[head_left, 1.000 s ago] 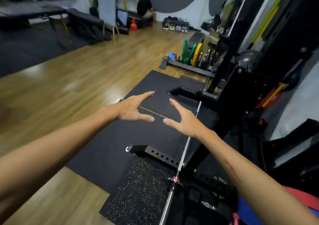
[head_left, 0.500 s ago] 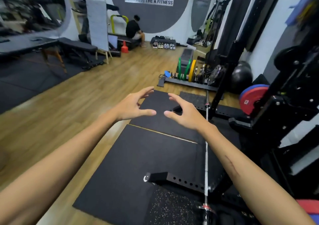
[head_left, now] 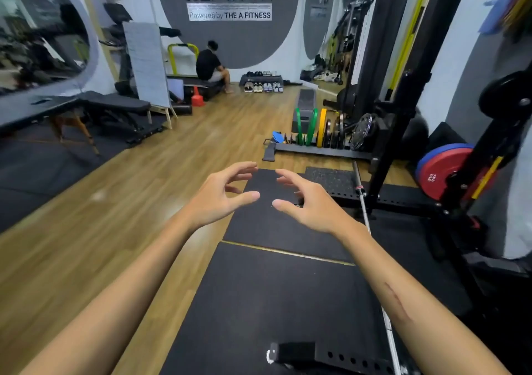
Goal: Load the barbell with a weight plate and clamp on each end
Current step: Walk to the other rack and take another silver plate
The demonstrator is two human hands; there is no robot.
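My left hand (head_left: pixel 221 196) and my right hand (head_left: pixel 308 202) are stretched out in front of me over the black rubber mat (head_left: pixel 259 302), palms facing each other, fingers loosely spread, holding nothing. The bare silver barbell (head_left: pixel 363 199) lies along the floor to the right of my right forearm, running away toward the rack; its near part is partly hidden by that arm. Red and blue weight plates (head_left: pixel 440 170) hang on the black rack at the right. More plates, green, yellow and dark ones, stand in a floor plate rack (head_left: pixel 322 132) straight ahead.
The black squat rack (head_left: pixel 403 115) fills the right side, with a perforated foot (head_left: pixel 331 357) near the bottom edge. A bench (head_left: pixel 115 106) and dark mat lie at the left. A person in black (head_left: pixel 210 66) sits at the far wall. Wooden floor spreads left and ahead.
My view has lifted from the floor toward the far plate rack. Both hands stay raised and empty, their fingertips now closer together, and the barbell's far end has come into sight.
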